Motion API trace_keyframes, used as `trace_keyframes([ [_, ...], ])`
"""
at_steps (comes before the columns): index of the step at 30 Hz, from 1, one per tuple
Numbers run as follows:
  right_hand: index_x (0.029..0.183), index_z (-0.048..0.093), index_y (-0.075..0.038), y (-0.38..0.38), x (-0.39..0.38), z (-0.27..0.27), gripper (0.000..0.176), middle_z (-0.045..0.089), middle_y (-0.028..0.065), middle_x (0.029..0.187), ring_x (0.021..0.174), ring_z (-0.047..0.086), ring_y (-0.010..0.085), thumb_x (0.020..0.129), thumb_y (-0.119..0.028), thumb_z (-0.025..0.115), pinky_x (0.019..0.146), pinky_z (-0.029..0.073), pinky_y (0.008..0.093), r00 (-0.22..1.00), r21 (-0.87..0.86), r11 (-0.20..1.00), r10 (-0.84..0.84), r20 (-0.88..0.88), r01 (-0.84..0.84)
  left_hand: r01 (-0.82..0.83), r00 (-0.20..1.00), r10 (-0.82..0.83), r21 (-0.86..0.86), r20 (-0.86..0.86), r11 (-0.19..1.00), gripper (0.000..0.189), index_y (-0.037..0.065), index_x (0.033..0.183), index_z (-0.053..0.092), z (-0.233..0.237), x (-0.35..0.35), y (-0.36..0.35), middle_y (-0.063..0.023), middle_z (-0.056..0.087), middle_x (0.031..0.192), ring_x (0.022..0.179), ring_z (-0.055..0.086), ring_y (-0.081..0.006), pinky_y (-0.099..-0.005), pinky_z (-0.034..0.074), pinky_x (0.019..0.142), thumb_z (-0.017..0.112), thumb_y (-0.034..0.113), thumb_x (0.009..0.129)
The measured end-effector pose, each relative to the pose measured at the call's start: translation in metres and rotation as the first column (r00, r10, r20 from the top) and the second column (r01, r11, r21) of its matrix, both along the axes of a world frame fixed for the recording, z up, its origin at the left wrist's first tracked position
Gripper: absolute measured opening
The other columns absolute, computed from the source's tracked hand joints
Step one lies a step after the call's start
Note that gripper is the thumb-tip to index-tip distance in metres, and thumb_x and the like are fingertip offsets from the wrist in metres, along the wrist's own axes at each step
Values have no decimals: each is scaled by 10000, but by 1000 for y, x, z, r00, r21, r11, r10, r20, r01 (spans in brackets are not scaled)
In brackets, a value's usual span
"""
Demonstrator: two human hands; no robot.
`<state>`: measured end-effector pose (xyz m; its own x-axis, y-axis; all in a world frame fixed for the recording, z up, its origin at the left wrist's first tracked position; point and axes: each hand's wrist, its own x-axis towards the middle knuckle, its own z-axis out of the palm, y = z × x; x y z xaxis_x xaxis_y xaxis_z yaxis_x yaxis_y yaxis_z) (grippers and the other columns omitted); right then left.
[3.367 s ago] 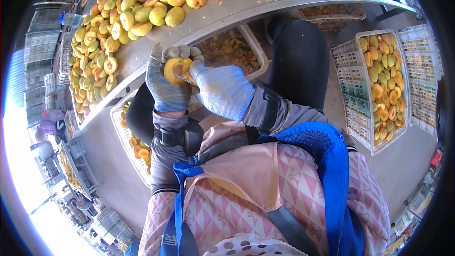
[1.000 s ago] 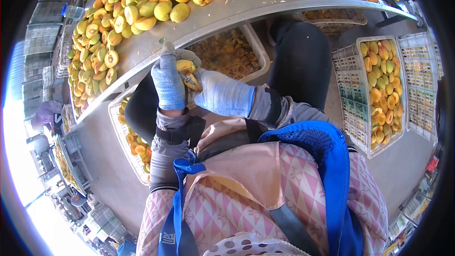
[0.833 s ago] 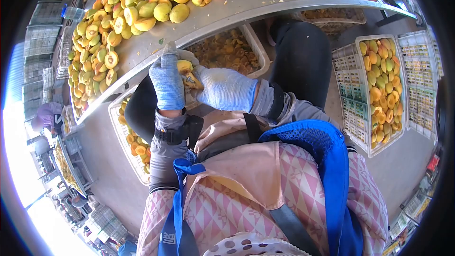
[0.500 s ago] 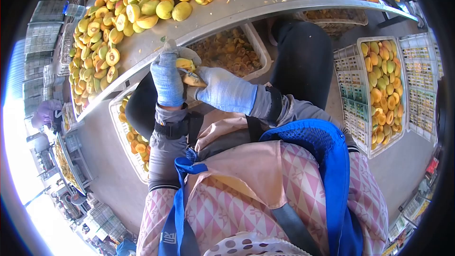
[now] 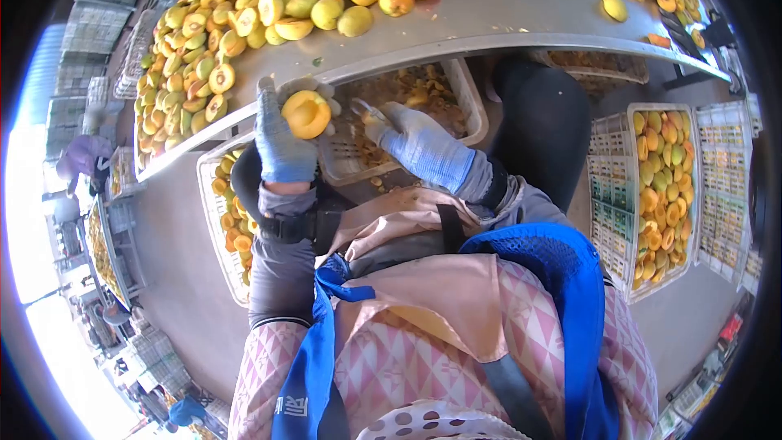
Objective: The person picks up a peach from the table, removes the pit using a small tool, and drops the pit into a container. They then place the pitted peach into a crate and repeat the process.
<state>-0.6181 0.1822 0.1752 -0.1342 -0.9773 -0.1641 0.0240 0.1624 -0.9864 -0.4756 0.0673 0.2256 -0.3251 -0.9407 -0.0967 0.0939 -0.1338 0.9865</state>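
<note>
In front of me, my left hand (image 5: 281, 147), in a blue-grey knit glove, has its fingers around a yellow peach half (image 5: 307, 116). The cut face with its round hollow is turned up toward me. To the right, my gloved right hand (image 5: 429, 149) is closed on a small pitting knife (image 5: 368, 107), its metal end pointing left, apart from the fruit. Below both hands stands a crate (image 5: 472, 102) of brownish scraps. A heap of halved and whole peaches (image 5: 269, 8) lies on the metal table (image 5: 489, 20) just beyond my left hand.
A crate of peach halves (image 5: 236, 220) stands by my left leg. On the right are another filled crate (image 5: 631, 195) and a white crate (image 5: 725, 187) beside it. The table edge runs beyond my knees. At far left a person (image 5: 81, 159) bends over.
My hands have come apart: the right moved right with the knife, while the left turned the peach half so its hollow face shows. The view has shifted slightly.
</note>
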Motion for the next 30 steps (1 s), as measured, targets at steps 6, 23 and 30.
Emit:
trace_keyframes([
  [6, 1013, 578, 4, -1, 5, -1, 342, 632, 253, 854, 827, 624, 412, 928, -324, 620, 700, 477, 429, 973, 19, 1000, -9, -232, 14, -112, 888, 312, -499, 337, 860, 475, 5, 890, 665, 13, 144, -42, -100, 660, 781, 632, 619, -161, -263, 501, 574, 419, 388, 1025],
  [23, 965, 579, -6, -9, 9, -12, 288, 631, 246, 767, 737, 622, 441, 913, -281, 649, 609, 487, 451, 877, -48, 999, -28, -480, 5, 176, -174, 200, -169, 964, 970, 457, 115, 1140, 673, -6, 142, -225, -164, 678, 1106, 1022, 639, -349, -429, 471, 915, 595, 459, 851],
  [30, 980, 572, 3, -17, 11, 4, 263, 624, 222, 781, 739, 630, 404, 890, -225, 669, 643, 489, 428, 943, -186, 982, -101, -317, 43, 255, 409, 365, -489, 836, 835, 372, 30, 1009, 592, -28, 119, -204, -121, 667, 881, 813, 668, -239, -365, 537, 728, 779, 213, 746],
])
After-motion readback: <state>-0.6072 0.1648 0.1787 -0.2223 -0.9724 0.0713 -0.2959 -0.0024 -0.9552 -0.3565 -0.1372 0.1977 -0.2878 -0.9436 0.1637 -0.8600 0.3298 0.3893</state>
